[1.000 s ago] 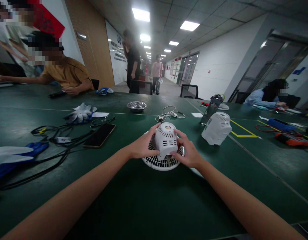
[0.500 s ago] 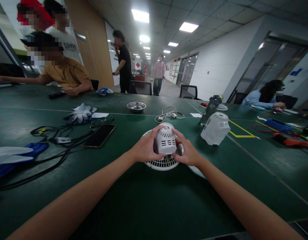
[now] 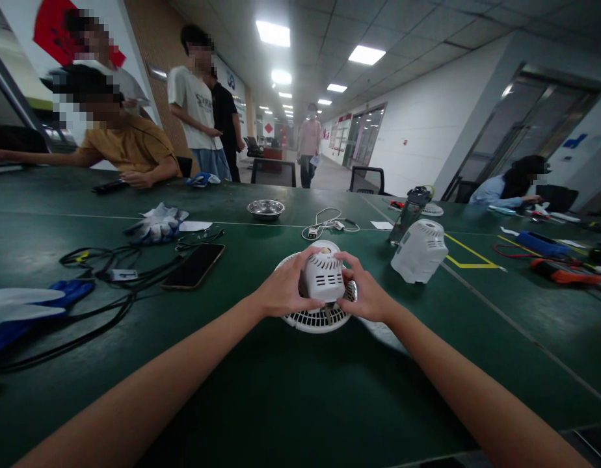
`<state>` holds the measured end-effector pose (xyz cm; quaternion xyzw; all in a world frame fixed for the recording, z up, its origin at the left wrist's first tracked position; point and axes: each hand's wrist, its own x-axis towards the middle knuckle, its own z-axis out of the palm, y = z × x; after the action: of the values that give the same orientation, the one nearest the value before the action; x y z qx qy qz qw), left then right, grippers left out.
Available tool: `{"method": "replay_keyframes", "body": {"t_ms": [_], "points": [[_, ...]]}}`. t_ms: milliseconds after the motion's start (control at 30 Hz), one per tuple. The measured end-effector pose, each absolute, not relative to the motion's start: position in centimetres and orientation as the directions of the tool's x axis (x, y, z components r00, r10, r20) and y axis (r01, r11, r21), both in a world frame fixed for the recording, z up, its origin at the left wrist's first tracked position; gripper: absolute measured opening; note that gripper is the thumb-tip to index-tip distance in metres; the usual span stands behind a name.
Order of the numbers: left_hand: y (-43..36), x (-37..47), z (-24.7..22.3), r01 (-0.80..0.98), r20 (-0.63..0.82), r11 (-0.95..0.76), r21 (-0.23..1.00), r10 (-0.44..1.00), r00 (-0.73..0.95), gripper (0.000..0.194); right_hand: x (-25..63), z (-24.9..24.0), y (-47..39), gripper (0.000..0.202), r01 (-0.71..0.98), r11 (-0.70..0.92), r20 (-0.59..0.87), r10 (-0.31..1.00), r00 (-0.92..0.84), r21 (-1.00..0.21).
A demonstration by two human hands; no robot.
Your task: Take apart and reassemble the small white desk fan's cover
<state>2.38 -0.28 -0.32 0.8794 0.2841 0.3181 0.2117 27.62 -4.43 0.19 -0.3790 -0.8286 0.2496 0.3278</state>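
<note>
The rounded, slotted white plastic housing (image 3: 326, 286) is over the round white plastic grille (image 3: 316, 325) on the dark green bench (image 3: 281, 396) (contact beneath is unclear). Left hand (image 3: 282, 287) and right hand (image 3: 370, 297) grasp its opposite sides; uneven finger pressure could tilt it loose.

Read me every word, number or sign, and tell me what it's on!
None reads clearly.
White T-shirt: dark letters, too blurred.
Red banner: dark writing, partly hidden, unreadable.
Blue wall emblem: writing below too blurred.
Cable tag: too small.
Wall boards: too small.
Red diamond: too small.
Blue sign: unclear.
White vented housing: no writing visible.
</note>
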Motion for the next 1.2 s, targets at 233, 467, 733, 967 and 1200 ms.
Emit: {"method": "replay_keyframes", "body": {"t_ms": [233, 467, 733, 967, 1200], "points": [[-0.6, 3.0, -0.7, 0.509, 0.494, -0.739, 0.442, 0.673, 0.550, 0.097, 27.1, -0.8, -4.2, 0.100, 0.606, 0.613, 0.522, 0.777, -0.351, -0.506], [2.1, 0.9, -2.0, 0.568, 0.484, -0.567, 0.597, 0.819, 0.310, 0.056, 28.3, -0.9, -3.4, 0.081, 0.632, 0.555, 0.545, 0.804, -0.238, -0.541], [4.8, -0.9, -4.5, 0.554, 0.224, -0.314, 0.771, 0.948, 0.226, 0.040, 29.5, -0.8, -3.1, 0.081, 0.613, 0.517, 0.468, 0.846, -0.257, -0.598], [4.5, -0.5, -4.7, 0.540, 0.202, -0.269, 0.798, 0.963, 0.180, 0.041, 29.4, -1.5, -3.0, 0.107, 0.646, 0.473, 0.402, 0.876, -0.268, -0.599], [3.8, -0.6, -4.2, 0.243, 0.425, -0.439, 0.865, 0.899, 0.109, 0.046, 28.6, -0.6, -3.5, 0.103, 0.375, 0.348, 0.355, 0.933, -0.052, -0.859]]}}
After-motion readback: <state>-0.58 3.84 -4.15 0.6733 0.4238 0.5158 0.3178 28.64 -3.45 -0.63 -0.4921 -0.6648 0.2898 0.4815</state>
